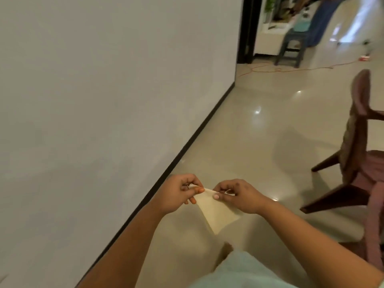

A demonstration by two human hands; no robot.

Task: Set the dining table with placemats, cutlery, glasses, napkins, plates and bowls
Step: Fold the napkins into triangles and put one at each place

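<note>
Napkin (216, 213) pinched between both hands (209, 194)

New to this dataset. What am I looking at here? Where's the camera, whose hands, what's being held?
There is no robot here: a person does the task with bare hands. The single picture comes from a wide-angle camera worn on the head, looking forward and down, so the arms enter from the bottom. The left hand and the right hand each pinch the top edge of a cream paper napkin, which hangs in the air between them; each grip is fingertips only. No dining table is in view. Below is a glossy tiled floor, with a white wall on the left, a wooden chair on the right, and a grey stool and an orange cable farther back.
</note>
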